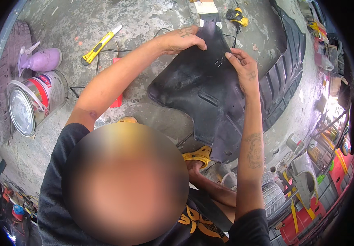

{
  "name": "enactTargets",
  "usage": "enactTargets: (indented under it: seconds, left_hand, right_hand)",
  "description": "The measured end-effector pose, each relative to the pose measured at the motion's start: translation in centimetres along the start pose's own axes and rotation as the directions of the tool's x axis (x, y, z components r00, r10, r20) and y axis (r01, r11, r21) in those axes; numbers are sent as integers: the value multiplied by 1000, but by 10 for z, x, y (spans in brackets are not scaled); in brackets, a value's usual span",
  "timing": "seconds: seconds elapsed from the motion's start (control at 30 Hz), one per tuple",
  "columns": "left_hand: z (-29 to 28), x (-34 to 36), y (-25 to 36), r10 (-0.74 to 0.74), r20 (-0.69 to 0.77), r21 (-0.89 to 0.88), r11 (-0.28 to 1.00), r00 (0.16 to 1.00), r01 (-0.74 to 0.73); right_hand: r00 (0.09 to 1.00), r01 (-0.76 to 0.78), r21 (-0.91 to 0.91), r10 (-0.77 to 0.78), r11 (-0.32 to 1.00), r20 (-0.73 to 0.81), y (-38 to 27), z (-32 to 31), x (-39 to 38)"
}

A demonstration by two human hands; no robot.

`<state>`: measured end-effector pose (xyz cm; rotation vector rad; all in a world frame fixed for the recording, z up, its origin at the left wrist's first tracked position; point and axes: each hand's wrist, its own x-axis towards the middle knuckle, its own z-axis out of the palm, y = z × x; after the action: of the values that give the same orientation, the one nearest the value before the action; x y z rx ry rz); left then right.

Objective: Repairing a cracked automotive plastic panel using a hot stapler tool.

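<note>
Clamped near its narrow end by the left hand (pixel 183 40) and right hand (pixel 243 67), the smooth, angular black panel (pixel 185 80) I'm watching spreads over a rough, mottled concrete floor (pixel 138 84).

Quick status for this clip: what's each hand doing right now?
Left hand: closed, holding the black panel near its upper left edge.
Right hand: closed, holding its right edge.

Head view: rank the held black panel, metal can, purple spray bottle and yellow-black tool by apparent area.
Largest to smallest:
Held black panel
Metal can
Purple spray bottle
Yellow-black tool
</note>
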<state>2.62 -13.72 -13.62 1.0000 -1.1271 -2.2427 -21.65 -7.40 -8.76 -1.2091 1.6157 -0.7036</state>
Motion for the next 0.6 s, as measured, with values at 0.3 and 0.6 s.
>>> enactTargets:
  seconds: [0.3, 0.6]
  left_hand:
    - [2, -4, 1, -28, -18, -43, 999, 999, 28]
    - [2, -5, -1, 35, 25, -52, 998, 999, -34]
  right_hand:
    - [1000, 22, 31, -22, 999, -17, 3, 5, 1]
    - [1000, -16, 26, 16, 1000, -18, 3, 5, 3]
